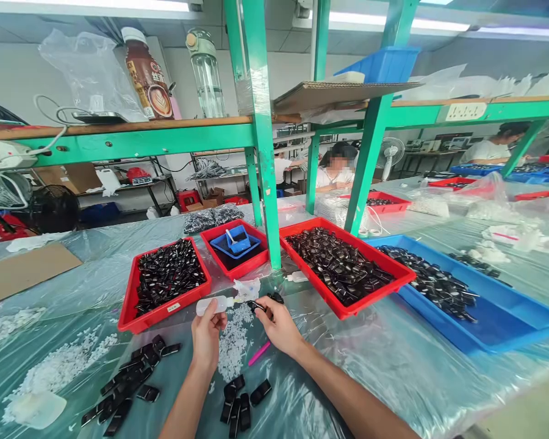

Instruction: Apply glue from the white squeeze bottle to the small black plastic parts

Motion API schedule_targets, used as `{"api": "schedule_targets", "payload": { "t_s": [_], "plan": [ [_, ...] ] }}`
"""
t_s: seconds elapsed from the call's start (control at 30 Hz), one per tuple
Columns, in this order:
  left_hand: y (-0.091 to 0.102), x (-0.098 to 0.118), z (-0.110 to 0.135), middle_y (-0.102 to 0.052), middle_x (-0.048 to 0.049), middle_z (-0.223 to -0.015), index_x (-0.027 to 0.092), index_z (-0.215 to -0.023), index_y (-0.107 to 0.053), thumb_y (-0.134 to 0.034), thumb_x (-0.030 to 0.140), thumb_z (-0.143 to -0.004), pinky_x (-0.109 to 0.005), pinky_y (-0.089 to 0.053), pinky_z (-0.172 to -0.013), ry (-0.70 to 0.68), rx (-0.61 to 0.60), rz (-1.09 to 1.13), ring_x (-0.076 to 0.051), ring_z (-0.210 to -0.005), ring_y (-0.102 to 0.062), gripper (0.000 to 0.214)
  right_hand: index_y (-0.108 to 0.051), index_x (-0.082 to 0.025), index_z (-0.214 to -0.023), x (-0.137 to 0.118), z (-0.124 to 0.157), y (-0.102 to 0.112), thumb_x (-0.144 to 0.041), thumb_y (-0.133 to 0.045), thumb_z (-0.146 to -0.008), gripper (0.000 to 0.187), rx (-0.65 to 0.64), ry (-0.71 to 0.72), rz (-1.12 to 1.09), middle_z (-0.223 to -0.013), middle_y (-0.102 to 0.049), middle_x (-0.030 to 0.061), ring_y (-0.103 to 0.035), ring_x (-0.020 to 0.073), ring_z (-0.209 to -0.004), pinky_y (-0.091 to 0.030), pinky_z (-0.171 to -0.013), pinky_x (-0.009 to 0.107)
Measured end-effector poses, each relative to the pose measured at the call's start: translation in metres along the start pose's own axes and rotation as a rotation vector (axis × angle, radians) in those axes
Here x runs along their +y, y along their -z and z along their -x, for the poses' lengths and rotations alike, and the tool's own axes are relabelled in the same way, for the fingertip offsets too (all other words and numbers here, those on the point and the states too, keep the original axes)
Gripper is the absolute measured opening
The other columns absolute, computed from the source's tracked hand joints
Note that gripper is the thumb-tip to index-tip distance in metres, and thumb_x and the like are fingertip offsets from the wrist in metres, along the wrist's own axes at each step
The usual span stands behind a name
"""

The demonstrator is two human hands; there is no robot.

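currently the left hand [208,335] pinches a small clear bottle [222,303] between thumb and fingers, holding it on its side with its tip pointing toward the right hand [281,323]. that one pinches a small black piece [254,306] in its fingertips, near the bottle's tip. just beyond both hands lies a crumpled scrap [247,288], and below and between them spreads a heap of white bits [232,349]. a pink pen [260,353] lies just beside the right hand, on its near side. closer to the body than the hands, a few loose black pieces [244,411] sit together, with a bigger group [127,381] left of the left wrist. beyond the left hand, to its left, is a red tray [124,308] full of black pieces; another full red tray [345,312] sits beyond the right hand, with a partly filled blue tray [498,328] farther right.
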State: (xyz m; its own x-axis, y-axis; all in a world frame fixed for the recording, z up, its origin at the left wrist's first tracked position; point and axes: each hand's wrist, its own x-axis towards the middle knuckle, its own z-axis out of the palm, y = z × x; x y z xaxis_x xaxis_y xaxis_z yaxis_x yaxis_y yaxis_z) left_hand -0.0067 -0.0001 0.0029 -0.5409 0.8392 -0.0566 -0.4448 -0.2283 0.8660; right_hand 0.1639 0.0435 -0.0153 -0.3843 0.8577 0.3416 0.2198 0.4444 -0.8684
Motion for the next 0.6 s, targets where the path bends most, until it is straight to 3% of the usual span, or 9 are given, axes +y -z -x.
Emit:
{"api": "schedule_targets", "payload": {
  "t_s": [0.6],
  "plan": [
    [-0.004, 0.0006, -0.0008, -0.059, 0.0013, -0.061, 0.016, -0.075, -0.062, -0.084, 0.048, -0.06, -0.024, -0.036, -0.052, -0.014, 0.012, 0.027, -0.011, -0.053, -0.052, 0.042, -0.067, -0.018, -0.097, 0.0012, -0.0014, 0.0006, -0.038, -0.048, -0.095, 0.027, 0.0, 0.012, 0.025, -0.073, -0.061, 0.0013, -0.05, 0.0154, -0.06, -0.038, -0.057, 0.027]
  ]
}}
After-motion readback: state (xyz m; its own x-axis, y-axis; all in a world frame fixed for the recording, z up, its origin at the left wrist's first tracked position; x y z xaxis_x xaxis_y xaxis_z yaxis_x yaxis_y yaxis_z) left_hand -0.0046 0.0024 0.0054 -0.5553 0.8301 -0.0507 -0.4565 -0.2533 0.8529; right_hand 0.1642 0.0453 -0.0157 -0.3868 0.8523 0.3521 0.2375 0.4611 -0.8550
